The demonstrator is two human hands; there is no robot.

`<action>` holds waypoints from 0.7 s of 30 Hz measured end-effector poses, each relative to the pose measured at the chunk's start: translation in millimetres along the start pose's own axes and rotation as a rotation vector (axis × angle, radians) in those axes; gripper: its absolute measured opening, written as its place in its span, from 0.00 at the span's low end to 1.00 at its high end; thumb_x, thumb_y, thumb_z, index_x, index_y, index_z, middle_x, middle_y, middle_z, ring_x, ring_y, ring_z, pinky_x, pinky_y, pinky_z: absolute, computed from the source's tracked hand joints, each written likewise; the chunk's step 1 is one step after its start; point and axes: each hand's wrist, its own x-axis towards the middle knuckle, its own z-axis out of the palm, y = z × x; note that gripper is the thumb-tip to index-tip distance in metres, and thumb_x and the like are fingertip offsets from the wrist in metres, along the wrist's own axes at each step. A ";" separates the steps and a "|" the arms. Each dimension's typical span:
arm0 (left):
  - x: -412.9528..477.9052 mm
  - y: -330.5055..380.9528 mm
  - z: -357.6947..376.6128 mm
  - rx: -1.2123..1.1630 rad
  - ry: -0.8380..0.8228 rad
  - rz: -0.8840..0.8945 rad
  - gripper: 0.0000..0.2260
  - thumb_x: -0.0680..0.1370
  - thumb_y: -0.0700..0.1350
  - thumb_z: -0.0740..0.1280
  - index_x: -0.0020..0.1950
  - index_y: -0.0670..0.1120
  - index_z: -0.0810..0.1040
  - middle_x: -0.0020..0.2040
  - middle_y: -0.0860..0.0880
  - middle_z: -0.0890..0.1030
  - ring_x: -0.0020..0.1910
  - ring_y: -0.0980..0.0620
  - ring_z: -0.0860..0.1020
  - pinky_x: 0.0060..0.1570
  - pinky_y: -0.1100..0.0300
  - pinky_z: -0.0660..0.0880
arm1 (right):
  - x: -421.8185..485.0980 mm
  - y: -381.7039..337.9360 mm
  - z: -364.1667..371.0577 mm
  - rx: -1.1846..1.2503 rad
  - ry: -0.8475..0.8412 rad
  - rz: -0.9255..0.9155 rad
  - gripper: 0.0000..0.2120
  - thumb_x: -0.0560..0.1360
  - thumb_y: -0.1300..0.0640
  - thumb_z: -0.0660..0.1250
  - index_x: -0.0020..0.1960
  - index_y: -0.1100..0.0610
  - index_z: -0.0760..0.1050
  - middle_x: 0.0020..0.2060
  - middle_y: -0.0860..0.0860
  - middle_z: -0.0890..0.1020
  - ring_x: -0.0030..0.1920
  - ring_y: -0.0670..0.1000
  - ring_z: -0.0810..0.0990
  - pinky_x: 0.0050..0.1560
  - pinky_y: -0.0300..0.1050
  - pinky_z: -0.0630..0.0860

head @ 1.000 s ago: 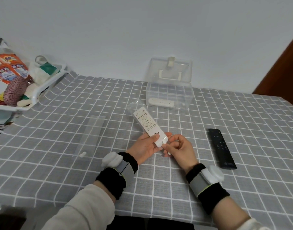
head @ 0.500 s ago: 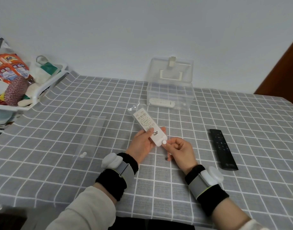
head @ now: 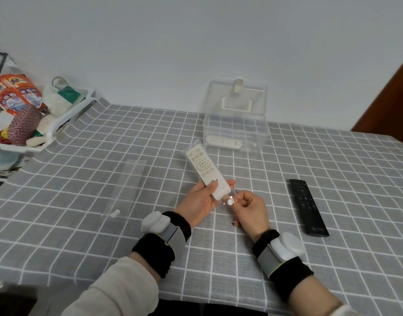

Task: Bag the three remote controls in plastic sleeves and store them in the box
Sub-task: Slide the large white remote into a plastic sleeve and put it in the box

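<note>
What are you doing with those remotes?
A person is bagging remotes. The left hand holds a white button remote, inside a clear plastic sleeve, while the right hand pinches the sleeve's open end. Another white remote lies in the clear plastic box; a black remote and an empty sleeve lie on the checked tablecloth.

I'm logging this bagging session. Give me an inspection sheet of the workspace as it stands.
Surface: grey checked tablecloth, flat.
Job's things: sleeved white remote in hand; black remote bare on the cloth; second white remote inside the clear box, lid up; spare sleeve lying at left.
Clutter: basket of packets, far left.
Hands: left hand holds the sleeved white remote; right hand pinches the end of its sleeve.
Cables: nothing seen.
Surroundings: white wall; brown door edge at right.
</note>
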 end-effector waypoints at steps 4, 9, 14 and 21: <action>-0.8 0.4 0.1 0.042 -0.036 -0.004 0.20 0.80 0.39 0.55 0.71 0.37 0.60 0.55 0.42 0.82 0.56 0.48 0.80 0.50 0.59 0.78 | 0.1 0.2 0.4 -0.014 0.033 -0.018 0.18 0.68 0.55 0.73 0.25 0.52 0.67 0.19 0.49 0.69 0.17 0.48 0.66 0.17 0.36 0.66; -1.0 -0.5 -1.2 0.049 -0.055 -0.005 0.20 0.80 0.40 0.56 0.71 0.38 0.60 0.55 0.43 0.82 0.57 0.48 0.80 0.51 0.60 0.78 | -0.8 0.5 0.3 -0.032 0.038 -0.026 0.21 0.68 0.53 0.73 0.23 0.51 0.65 0.16 0.44 0.68 0.17 0.46 0.64 0.17 0.36 0.64; -1.2 -0.2 -1.0 0.046 -0.038 -0.003 0.19 0.80 0.39 0.57 0.71 0.38 0.60 0.55 0.43 0.83 0.57 0.48 0.80 0.50 0.59 0.78 | -0.5 0.7 0.3 -0.047 0.039 -0.016 0.20 0.67 0.51 0.73 0.23 0.50 0.66 0.16 0.44 0.68 0.18 0.48 0.66 0.20 0.39 0.66; -2.9 2.1 2.7 0.018 0.087 0.049 0.19 0.79 0.34 0.56 0.70 0.39 0.62 0.55 0.35 0.80 0.53 0.44 0.81 0.51 0.56 0.80 | -1.2 2.4 -0.4 -0.160 -0.043 -0.046 0.14 0.69 0.53 0.71 0.28 0.48 0.70 0.20 0.44 0.71 0.22 0.50 0.69 0.25 0.43 0.68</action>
